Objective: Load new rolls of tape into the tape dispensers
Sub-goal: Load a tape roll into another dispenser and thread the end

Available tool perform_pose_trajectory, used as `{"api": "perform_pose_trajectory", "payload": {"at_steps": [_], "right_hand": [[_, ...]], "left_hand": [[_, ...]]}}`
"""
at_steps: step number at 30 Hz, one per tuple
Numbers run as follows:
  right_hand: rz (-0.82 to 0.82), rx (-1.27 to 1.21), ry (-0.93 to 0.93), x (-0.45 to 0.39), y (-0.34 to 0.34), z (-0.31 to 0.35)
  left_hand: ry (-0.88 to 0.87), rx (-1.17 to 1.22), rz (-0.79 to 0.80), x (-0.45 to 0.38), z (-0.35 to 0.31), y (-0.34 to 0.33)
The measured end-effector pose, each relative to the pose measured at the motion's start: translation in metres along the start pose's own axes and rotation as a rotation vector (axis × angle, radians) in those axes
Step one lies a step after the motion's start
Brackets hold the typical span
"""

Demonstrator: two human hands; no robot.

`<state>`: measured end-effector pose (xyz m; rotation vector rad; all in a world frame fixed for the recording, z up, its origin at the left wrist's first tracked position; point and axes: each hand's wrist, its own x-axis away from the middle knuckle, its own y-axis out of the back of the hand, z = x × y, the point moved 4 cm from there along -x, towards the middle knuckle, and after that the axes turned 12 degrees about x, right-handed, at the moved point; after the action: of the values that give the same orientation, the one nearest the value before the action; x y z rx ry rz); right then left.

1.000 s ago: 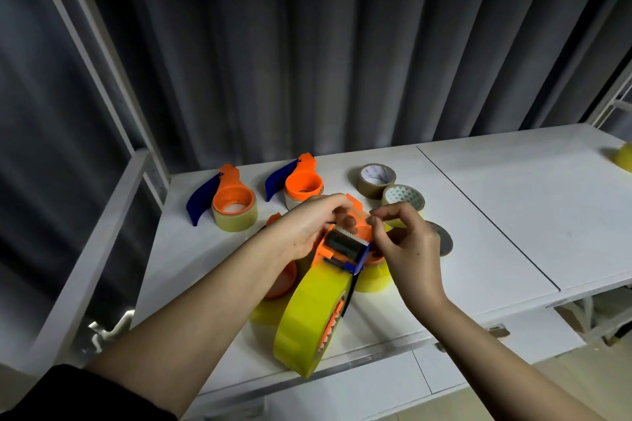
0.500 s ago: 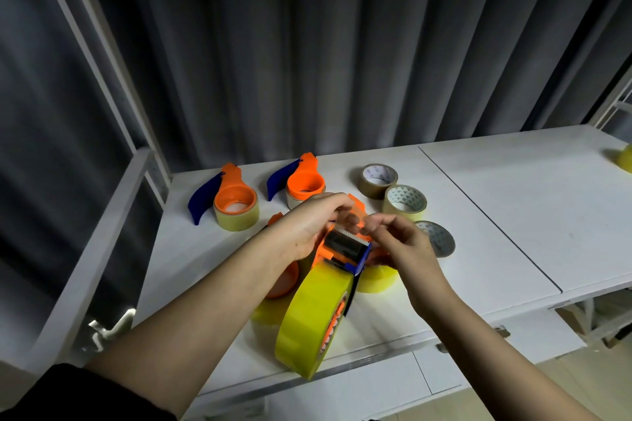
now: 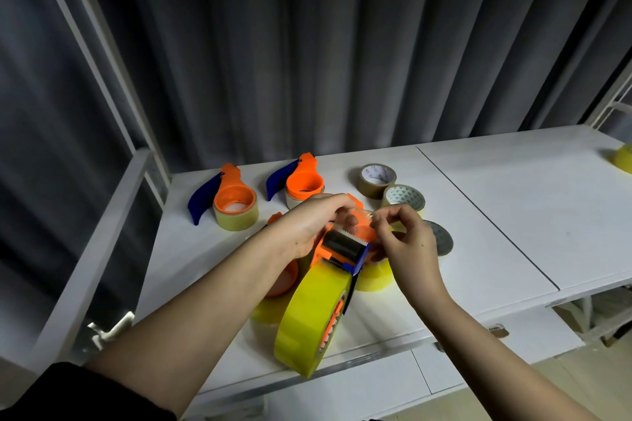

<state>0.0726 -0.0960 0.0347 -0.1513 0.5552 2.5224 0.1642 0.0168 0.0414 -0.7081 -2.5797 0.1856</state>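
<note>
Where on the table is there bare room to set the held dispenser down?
Bare: the right panel, from the seam to the yellow roll at the far right edge. Crowded: the left panel, with loaded dispensers, loose rolls and both hands.

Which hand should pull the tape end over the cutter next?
Right hand: its fingertips already pinch at the tape end beside the serrated cutter. Left hand grips the dispenser, steadying it.

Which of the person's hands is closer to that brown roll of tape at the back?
The right hand: it is just in front of the brown roll, while the left hand is farther to its left, gripping the dispenser.
</note>
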Motion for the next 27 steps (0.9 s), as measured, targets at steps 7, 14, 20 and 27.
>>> {"api": "perform_pose_trajectory", "payload": {"at_steps": [7, 14, 20, 27], "right_hand": [[0.242, -0.167, -0.266, -0.005, 0.001, 0.002], [0.586, -0.234, -0.551, -0.010, -0.001, 0.003], [0.692, -0.127, -0.529, -0.015, -0.006, 0.005], [0.573, 0.054, -0.340, -0.020, -0.004, 0.013]], "left_hand": [[0.028, -0.007, -0.028, -0.003, 0.000, 0.001], [0.105, -0.068, -0.026, -0.003, -0.004, -0.001], [0.138, -0.108, -0.019, -0.001, -0.006, -0.007], [0.161, -0.159, -0.054, 0.003, -0.010, -0.013]]}}
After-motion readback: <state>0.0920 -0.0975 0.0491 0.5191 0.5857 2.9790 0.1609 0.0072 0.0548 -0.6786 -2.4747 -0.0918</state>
